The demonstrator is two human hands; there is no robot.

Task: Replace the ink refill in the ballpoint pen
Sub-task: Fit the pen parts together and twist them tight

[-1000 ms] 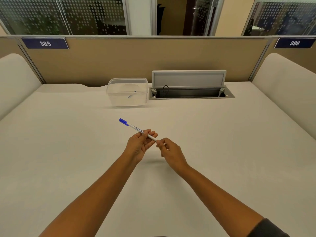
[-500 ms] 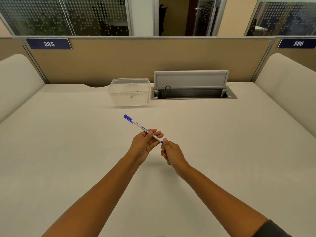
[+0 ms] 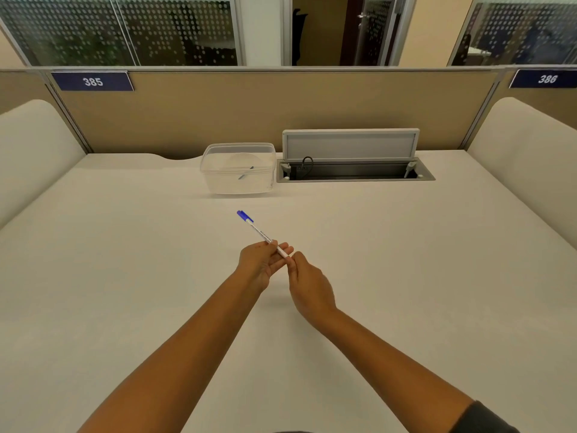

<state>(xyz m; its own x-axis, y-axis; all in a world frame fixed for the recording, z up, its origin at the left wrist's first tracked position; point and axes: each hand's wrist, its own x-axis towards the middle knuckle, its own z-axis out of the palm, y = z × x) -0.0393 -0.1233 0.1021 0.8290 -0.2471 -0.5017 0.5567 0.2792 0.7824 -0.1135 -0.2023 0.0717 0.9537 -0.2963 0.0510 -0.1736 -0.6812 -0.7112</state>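
A white ballpoint pen [image 3: 259, 231] with a blue cap points up and to the left, held above the middle of the desk. My left hand [image 3: 260, 264] grips its lower barrel between thumb and fingers. My right hand [image 3: 307, 284] pinches the pen's near end with its fingertips; that end is hidden by the fingers. A thin refill [image 3: 246, 172] lies inside the clear plastic box [image 3: 218, 182] at the back of the desk.
An open cable tray [image 3: 356, 175] with a raised grey lid sits in the white desk [image 3: 125, 260] to the right of the box. A tan partition stands behind them. Padded white dividers flank the desk on both sides.
Both hands have drifted slightly away from me with the pen. The right fingertips have closed in on the pen's near end, covering the blue tip seen half a second ago.
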